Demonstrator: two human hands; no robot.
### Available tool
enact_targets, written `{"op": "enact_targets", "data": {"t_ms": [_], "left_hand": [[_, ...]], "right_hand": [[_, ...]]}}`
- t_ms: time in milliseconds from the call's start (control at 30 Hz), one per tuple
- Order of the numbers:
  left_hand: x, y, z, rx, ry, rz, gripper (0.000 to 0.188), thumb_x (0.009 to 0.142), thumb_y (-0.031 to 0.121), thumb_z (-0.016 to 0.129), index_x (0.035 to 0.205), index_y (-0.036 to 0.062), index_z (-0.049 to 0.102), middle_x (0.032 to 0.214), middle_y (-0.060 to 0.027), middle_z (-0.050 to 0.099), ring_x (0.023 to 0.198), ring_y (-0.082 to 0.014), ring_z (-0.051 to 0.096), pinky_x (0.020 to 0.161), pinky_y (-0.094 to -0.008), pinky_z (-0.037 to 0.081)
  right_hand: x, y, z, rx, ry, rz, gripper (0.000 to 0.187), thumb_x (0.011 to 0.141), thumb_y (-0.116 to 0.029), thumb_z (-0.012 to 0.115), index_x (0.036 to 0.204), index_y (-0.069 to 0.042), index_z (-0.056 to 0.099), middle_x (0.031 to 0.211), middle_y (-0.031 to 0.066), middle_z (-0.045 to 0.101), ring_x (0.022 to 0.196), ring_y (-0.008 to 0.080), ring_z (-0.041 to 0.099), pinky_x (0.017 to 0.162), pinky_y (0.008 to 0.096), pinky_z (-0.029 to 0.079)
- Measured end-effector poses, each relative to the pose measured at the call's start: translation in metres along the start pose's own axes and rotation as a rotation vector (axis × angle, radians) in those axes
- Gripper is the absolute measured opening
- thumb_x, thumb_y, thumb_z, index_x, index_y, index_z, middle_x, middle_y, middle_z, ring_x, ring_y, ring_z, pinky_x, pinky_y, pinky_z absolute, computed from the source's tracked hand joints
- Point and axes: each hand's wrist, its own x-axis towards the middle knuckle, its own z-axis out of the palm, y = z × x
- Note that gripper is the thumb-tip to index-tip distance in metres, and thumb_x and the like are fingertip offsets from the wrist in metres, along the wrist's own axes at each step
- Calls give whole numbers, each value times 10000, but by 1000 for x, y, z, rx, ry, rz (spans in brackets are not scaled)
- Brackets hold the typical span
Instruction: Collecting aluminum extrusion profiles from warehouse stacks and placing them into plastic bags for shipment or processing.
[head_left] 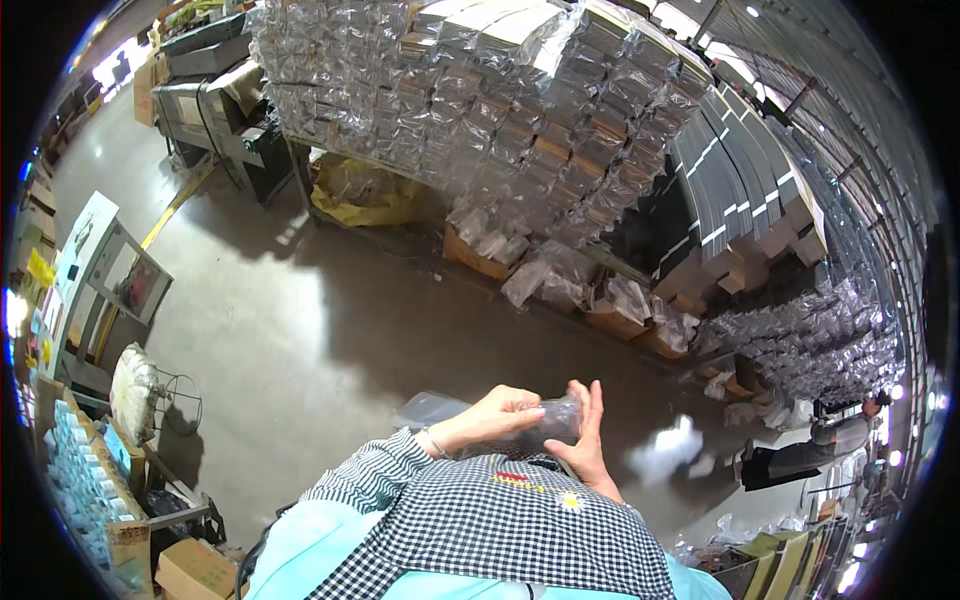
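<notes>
A clear plastic bag or sleeve (430, 408) stretches sideways in front of my apron, with its left end sticking out past my wrist. My left hand (500, 412) pinches it from above, thumb and fingers pressed together. Around the right end of the plastic curves my right hand (588, 445), its fingers long and upright against that end and its thumb lower down. Glare on the film hides what, if anything, is inside. A black-and-white checked apron (520, 520) hangs just below both hands.
Tall stacks of plastic-wrapped bundles (480, 110) stand ahead, with dark flat boards (730, 170) on the right. Open cartons with loose film (480, 245) line their foot. A round padded stool (135, 390) and a metal frame (125, 270) stand left. A person (820, 450) is at the far right.
</notes>
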Motion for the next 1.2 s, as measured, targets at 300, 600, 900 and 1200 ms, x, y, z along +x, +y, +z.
{"op": "enact_targets", "data": {"t_ms": [300,600,900,1200], "left_hand": [[-20,80,-19,-781,-123,258,405,951,336,637,680,48,550,707,-54,552,575,-92,446,503,-219,339],[-44,-25,-62,428,102,181,902,662,244,871,1428,54,434,1289,-176,582,1153,-347,601,966,-407,497],[-67,-50,-66,-17,242,101,585,890,159,710,1395,35,442,1337,-118,522,1180,-220,542,1029,-368,447],[-87,-65,-140,-173,732,352,382,704,104,791,1056,12,673,1032,-89,688,927,-227,641,785,-378,520]], "right_hand": [[24,-14,54,483,-228,431,254,974,-159,600,1217,-103,557,1178,77,595,1097,153,555,983,344,468],[22,-27,35,-85,-171,-45,459,801,-51,776,1228,-41,609,1200,84,632,1094,195,599,929,361,498],[82,-82,100,-367,-367,-453,905,605,-165,897,1380,-26,451,1271,175,566,1172,344,554,977,422,460],[90,-17,87,-563,-413,-306,1190,626,-196,853,1557,-48,126,1478,164,394,1373,362,367,1150,455,289]]}}
